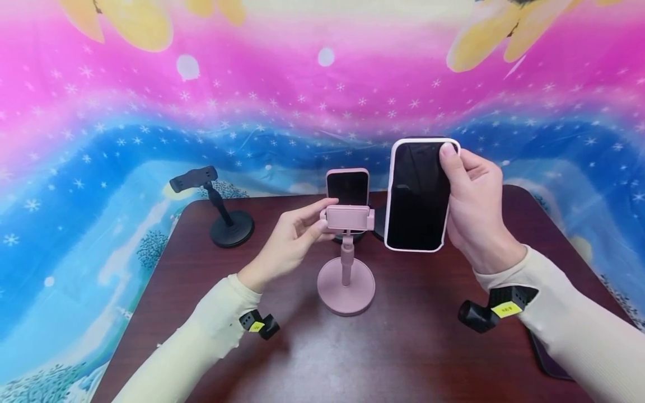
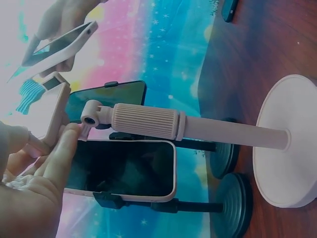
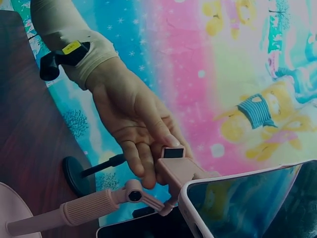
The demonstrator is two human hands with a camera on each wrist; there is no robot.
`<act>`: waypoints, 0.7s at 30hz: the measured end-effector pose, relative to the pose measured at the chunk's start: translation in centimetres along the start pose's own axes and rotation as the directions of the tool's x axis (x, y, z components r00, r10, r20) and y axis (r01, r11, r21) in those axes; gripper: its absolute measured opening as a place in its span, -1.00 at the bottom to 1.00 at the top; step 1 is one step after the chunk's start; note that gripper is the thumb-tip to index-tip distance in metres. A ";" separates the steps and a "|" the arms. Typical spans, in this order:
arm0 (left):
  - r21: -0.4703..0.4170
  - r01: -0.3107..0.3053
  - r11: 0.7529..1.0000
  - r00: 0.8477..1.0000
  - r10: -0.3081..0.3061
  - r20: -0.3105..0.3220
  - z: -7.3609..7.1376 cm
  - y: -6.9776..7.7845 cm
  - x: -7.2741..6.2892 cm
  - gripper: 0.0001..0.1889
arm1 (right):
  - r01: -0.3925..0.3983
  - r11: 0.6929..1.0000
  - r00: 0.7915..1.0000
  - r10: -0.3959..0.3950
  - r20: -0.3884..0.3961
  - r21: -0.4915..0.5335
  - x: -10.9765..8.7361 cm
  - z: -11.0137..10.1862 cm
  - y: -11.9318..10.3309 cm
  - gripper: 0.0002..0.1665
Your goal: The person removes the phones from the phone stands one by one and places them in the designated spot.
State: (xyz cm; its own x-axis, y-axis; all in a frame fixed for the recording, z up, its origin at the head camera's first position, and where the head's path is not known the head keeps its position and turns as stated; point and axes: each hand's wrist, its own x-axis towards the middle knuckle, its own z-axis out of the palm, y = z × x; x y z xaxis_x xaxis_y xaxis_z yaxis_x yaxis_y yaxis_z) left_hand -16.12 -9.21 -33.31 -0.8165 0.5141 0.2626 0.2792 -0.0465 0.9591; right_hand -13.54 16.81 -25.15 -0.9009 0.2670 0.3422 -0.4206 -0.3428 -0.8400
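Observation:
A pink phone stand with a round base stands upright on the table. My left hand grips the left end of its clamp, thumb on the near side and fingers behind. To the right, my right hand holds a phone in a white-looking case by its upper right edge, thumb on the front and the other fingers behind. The phone is raised, its dark screen towards me, beside the clamp and apart from it. In the right wrist view, the clamp shows a dark pad at its end.
Behind the pink stand, a pink-cased phone sits in a black stand; another phone is mounted beside it. At the back left stands a black phone stand with a bare clamp. A dark flat object lies under the right sleeve.

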 end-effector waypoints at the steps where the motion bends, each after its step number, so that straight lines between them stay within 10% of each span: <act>1: 0.006 0.000 1.000 1.000 0.000 0.010 0.0 0.0 0.0 -0.53 | -0.004 1.000 1.000 0.004 -0.002 0.003 -0.1 -0.1 0.0 -0.75; 21: -0.022 0.042 0.999 0.999 -0.042 0.012 0.2 0.1 0.3 -0.60 | -0.093 0.994 0.996 0.093 0.000 -0.060 -1.2 -2.2 1.6 -0.78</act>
State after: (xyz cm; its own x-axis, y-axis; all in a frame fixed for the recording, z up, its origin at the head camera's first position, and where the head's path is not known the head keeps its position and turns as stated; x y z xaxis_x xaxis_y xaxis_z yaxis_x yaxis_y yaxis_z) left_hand -16.17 -8.87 -33.13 -0.8213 0.5259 0.2211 0.2336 -0.0435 0.9714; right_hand -12.90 17.94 -27.83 -0.9363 0.2335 0.2625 -0.3277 -0.3113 -0.8920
